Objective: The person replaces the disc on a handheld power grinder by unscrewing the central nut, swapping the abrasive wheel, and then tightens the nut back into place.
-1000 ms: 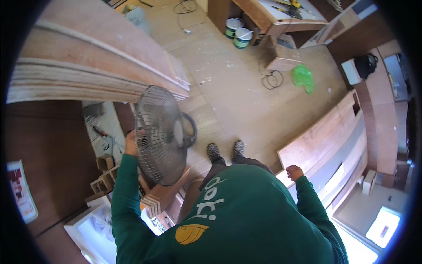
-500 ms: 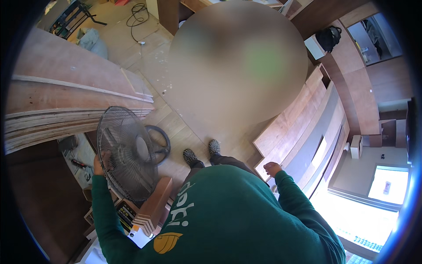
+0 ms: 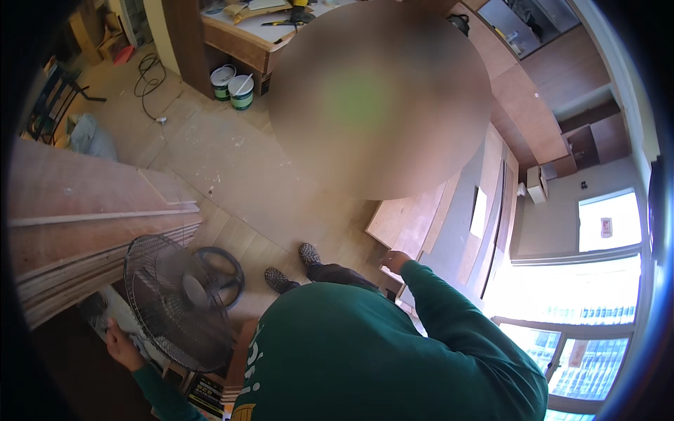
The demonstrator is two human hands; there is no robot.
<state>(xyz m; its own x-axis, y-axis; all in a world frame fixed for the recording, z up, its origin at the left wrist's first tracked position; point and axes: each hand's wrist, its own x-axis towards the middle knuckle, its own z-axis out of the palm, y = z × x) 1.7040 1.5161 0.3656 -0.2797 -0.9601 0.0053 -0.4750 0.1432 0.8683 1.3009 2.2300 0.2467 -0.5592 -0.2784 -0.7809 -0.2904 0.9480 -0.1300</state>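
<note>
A dark stand fan [image 3: 158,302] with a wire cage and a round base stands at my left. My left hand [image 3: 123,346] is beside the outer edge of its cage, fingers apart and holding nothing. A narrow gap shows between that hand and the cage. On the other side, my right hand [image 3: 397,262] hangs over the near end of a stack of boards [image 3: 439,228]. Its fingers are loosely curled and nothing shows in them. I cannot tell whether it touches the boards.
Plywood sheets [image 3: 84,200] are stacked at the left. Paint buckets [image 3: 241,92] stand by a workbench [image 3: 235,35] with tools on it. A black cable [image 3: 149,77] lies coiled on the floor. Bright windows [image 3: 576,291] are at the right. A blurred disc covers the upper middle.
My left hand has let go of the fan's cage and moved down and left of it. The view has turned and shifted, and my right hand remains by the boards.
</note>
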